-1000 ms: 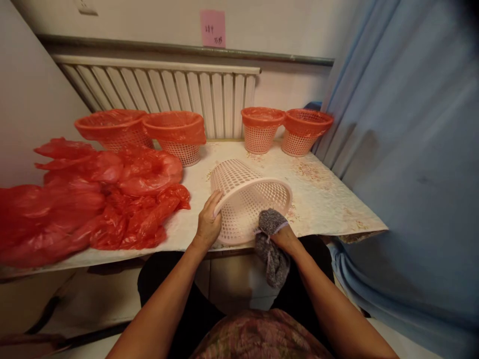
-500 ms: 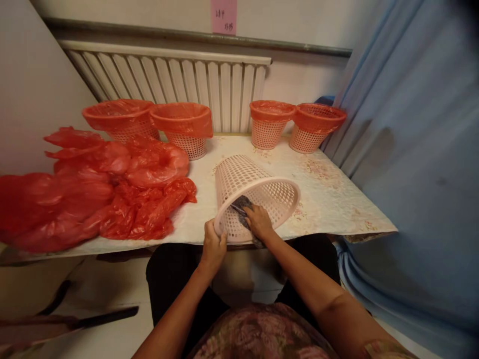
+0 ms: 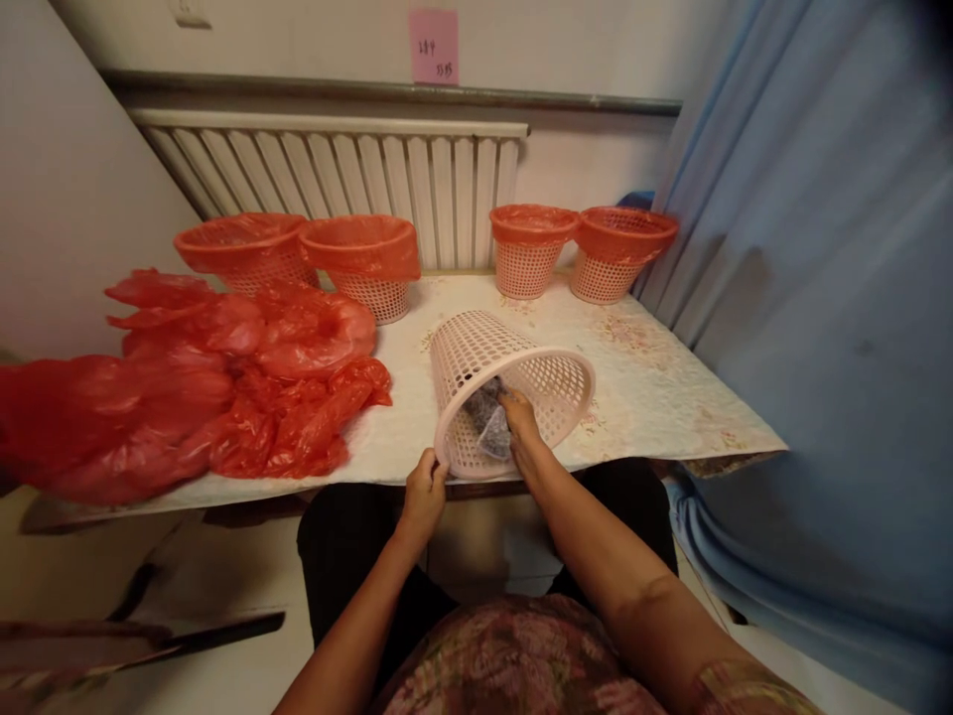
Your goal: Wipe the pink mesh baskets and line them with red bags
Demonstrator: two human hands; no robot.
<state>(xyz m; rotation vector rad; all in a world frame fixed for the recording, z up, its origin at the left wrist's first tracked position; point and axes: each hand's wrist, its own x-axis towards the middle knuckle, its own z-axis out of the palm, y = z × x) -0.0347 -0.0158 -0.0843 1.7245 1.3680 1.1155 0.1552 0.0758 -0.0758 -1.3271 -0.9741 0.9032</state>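
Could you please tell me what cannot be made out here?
All in the head view:
Lying basket: inner bottom, hidden by its wall.
Cloth: partly covered by the right hand.
Heaped red bags: left end, cut off by picture edge.
Pink note: writing too small to be sure.

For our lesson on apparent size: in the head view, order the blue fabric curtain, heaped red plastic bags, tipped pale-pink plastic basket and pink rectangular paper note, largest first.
1. Blue curtain
2. Heaped red bags
3. Tipped basket
4. Paper note
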